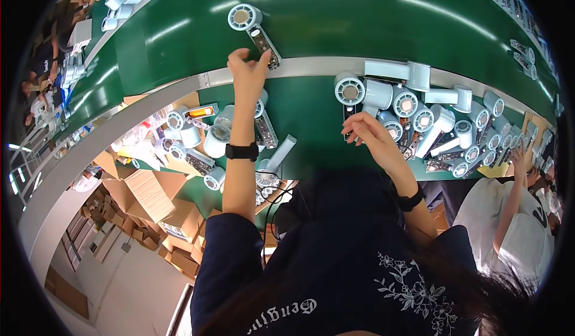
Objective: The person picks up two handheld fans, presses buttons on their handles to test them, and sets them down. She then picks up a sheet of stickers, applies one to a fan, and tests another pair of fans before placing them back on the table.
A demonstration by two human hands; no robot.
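My left hand [247, 75] reaches over the metal rail to the green belt, its thumb at the lower end of a handheld fan [242, 17]. That fan has a pale blue round head and an uncovered handle showing a circuit board. The fingers stand apart from the thumb, not wrapped round the handle. On the near side of the rail, my right hand [372, 137] has its fingers closed about the lower handle of another handheld fan [349, 90], which also shows dark inner parts. Its fingertips partly cover that handle.
Many pale blue fans [423, 120] crowd the right of the green table [305, 114]. More fans [190, 134] lie at left near cardboard boxes [157, 195]. A metal rail [299, 66] borders the belt [335, 18]. A co-worker in white [509, 216] sits at right.
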